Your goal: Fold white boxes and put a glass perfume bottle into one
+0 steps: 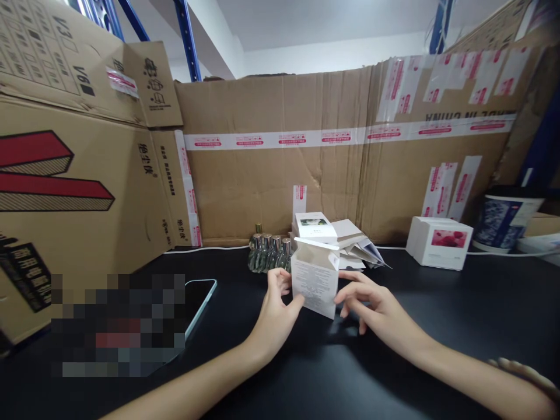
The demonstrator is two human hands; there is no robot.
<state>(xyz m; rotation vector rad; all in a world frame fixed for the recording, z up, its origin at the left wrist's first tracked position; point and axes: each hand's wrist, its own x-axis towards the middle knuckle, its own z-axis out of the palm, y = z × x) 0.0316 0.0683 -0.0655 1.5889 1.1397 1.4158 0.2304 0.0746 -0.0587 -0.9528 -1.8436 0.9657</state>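
A small white carton (314, 286) with printed text stands tilted on the black table, its top flaps raised. My left hand (280, 312) grips its left side, the thumb on the printed face and the fingers around the edge. At the right edge, my right hand (371, 303) has its fingers apart and slightly curled, fingertips at or against the carton. Close behind stand several small clear glass bottles (266, 256) with metallic caps. Another white box (315, 227) with a picture on it sits behind the carton, beside some flattened white cartons (356, 245).
White boxes (444, 242) with a pink picture stand at right, near a blue patterned cup (503, 219). A phone with a light-blue edge (201, 303) lies at left, partly pixelated. Cardboard walls (271, 186) enclose the black table (420, 286). A white cable (210, 251) runs along the back.
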